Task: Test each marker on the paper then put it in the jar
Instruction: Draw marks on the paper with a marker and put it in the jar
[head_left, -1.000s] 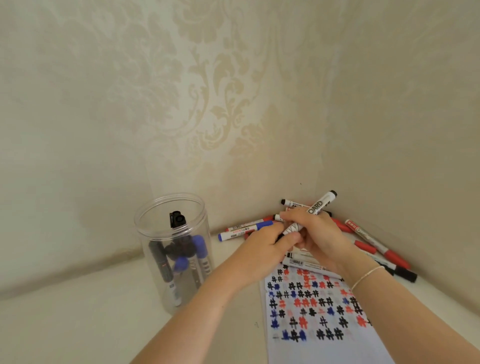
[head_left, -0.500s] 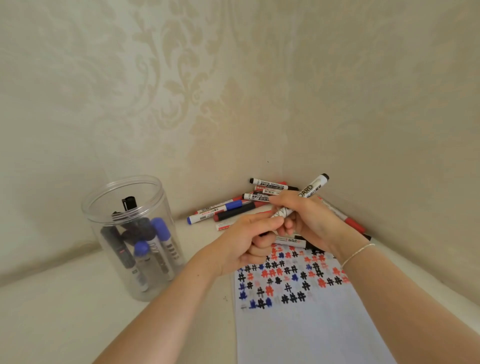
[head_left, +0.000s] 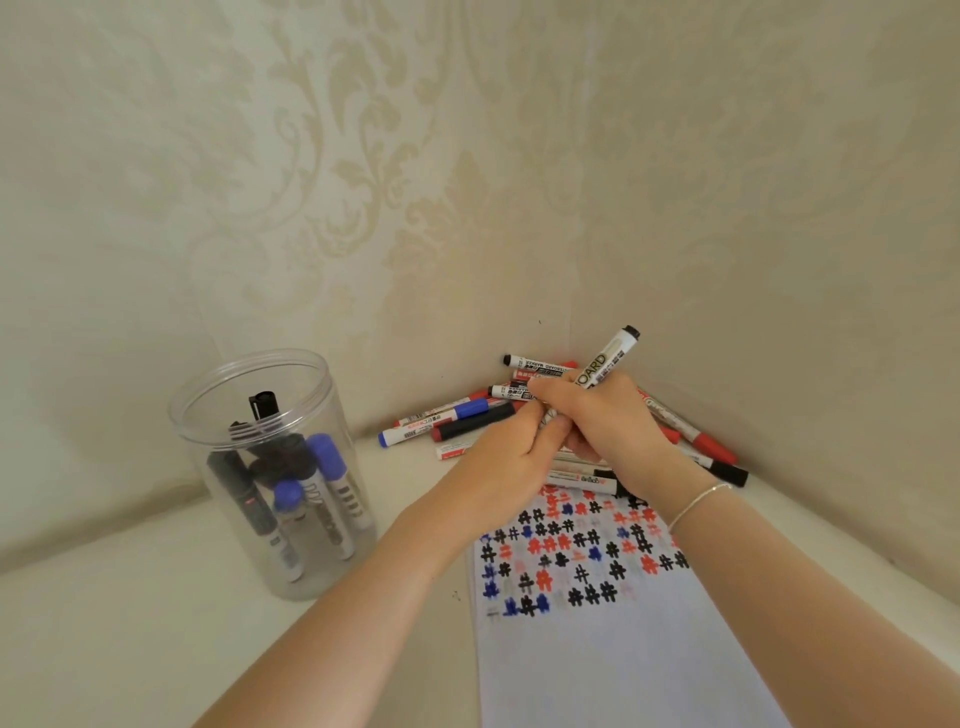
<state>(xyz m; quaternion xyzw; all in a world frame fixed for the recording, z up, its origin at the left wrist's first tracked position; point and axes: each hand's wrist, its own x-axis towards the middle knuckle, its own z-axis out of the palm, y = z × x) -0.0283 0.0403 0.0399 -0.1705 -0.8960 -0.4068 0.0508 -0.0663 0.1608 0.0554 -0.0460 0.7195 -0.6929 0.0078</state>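
My right hand (head_left: 610, 421) grips a white whiteboard marker (head_left: 605, 364) with a black end, its upper end tilted up to the right. My left hand (head_left: 506, 457) pinches the marker's lower end, which is hidden between the fingers of both hands. Under the hands lies a white paper (head_left: 597, 623) covered with black, red and blue hash marks. A clear plastic jar (head_left: 270, 467) stands at the left, open at the top, holding several black and blue markers. A pile of loose markers (head_left: 457, 421) lies in the corner behind my hands.
The work surface is a pale shelf (head_left: 130, 623) closed in by patterned walls (head_left: 363, 182) at the back and right. Red and black markers (head_left: 701, 441) lie along the right wall. The jar stands apart from the paper's left edge.
Both hands have stayed together on the same marker, with my left fingers working at its lower end. The view has shifted a little; the jar and marker pile have not moved.
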